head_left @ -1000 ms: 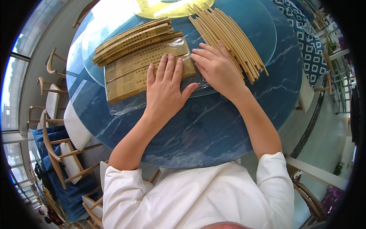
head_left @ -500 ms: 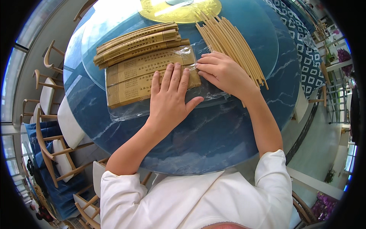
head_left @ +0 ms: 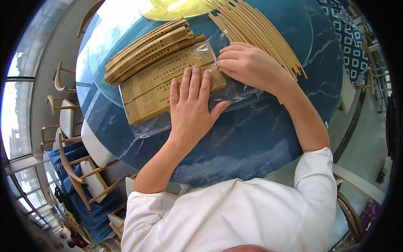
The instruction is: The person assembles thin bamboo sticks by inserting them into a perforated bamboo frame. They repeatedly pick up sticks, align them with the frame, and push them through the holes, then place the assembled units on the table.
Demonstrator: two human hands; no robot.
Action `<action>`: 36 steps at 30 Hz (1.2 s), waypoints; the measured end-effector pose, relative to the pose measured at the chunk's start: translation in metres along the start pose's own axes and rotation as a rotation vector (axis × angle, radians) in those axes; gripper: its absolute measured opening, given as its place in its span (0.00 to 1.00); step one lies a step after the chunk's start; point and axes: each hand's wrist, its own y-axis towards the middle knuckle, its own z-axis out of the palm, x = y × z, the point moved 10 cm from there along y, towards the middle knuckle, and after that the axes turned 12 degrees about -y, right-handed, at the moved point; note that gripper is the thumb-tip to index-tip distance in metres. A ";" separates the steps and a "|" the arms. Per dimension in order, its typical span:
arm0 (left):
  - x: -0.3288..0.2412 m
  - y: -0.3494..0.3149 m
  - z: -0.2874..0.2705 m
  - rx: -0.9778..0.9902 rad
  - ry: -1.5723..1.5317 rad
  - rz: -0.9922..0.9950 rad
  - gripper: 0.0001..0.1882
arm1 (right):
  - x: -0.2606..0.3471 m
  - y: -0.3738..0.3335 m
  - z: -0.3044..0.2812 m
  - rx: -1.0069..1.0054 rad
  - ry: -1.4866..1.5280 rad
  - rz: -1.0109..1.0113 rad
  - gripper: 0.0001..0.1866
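A stack of brown printed paper chopstick sleeves (head_left: 147,98) lies on the blue table, partly inside a clear plastic bag (head_left: 153,130). My left hand (head_left: 191,101) rests flat on these sleeves, fingers stretched out and a little apart. At the stack's right end, my right hand (head_left: 252,65) is closed, its fingertips pinching the crinkled plastic. Its lower fingers are partly hidden. Just beyond my left hand, several loose sleeves (head_left: 151,50) are piled on the far side of the stack. Many pale wooden chopsticks (head_left: 260,33) lie side by side beyond my right hand.
The round blue marbled table (head_left: 201,159) carries a glass turntable (head_left: 304,42) with a yellow disc (head_left: 172,8) at its far side. Wooden chairs (head_left: 88,176) with white seats stand at the left. A patterned cloth (head_left: 348,42) hangs at the far right.
The view has shifted slightly and turned. My left hand stays flat on the sleeves, and my right hand remains at the plastic by their right end.
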 end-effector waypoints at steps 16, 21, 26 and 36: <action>-0.001 -0.008 0.001 0.064 0.061 -0.015 0.66 | 0.009 0.000 0.002 0.002 0.101 -0.030 0.06; -0.003 -0.007 0.005 0.062 0.055 -0.017 0.66 | 0.008 0.000 0.001 0.017 0.047 -0.039 0.06; -0.001 -0.004 0.003 0.019 0.036 0.006 0.64 | 0.011 -0.002 0.002 0.032 0.018 -0.056 0.09; 0.001 -0.010 0.002 -0.020 -0.026 0.022 0.61 | 0.014 0.008 -0.013 -0.015 -0.009 -0.049 0.09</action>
